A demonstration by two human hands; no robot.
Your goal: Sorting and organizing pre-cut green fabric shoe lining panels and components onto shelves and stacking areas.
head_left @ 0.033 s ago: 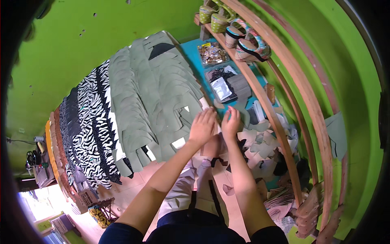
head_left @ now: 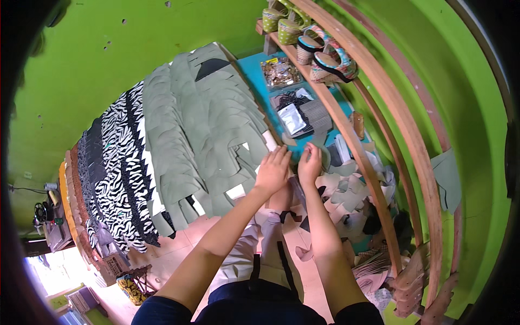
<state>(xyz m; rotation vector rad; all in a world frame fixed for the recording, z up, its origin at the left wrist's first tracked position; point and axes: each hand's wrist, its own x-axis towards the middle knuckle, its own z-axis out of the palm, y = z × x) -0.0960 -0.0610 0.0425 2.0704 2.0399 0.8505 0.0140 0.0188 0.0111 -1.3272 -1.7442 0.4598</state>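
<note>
My left hand [head_left: 273, 170] is at the near right corner of the table, fingers bent and pressed together. Whatever lies under its fingertips is hidden. Just past them a small white piece [head_left: 270, 141] sits on the table's edge. A short gap to the right, my right hand [head_left: 310, 167] is closed, with thumb and fingertips pinched; anything between them is too small to make out. Left of my hands, overlapping rows of grey-green cut pieces [head_left: 216, 119] cover the table. A black piece [head_left: 212, 68] lies among them at the far end.
Further left hang zebra-patterned pieces [head_left: 114, 184]. Beyond my hands, a blue surface [head_left: 252, 67] holds a box of shiny ornaments [head_left: 280, 72] and a tray [head_left: 309, 134] of dark straps. A wooden rack [head_left: 346, 127] with wedge sandals [head_left: 333, 66] rises on the right, above piled scraps [head_left: 346, 200].
My right hand's fingertips have drawn together into a pinch. My left hand has shifted very slightly, its fingers still bent. The whole view has moved a little.
</note>
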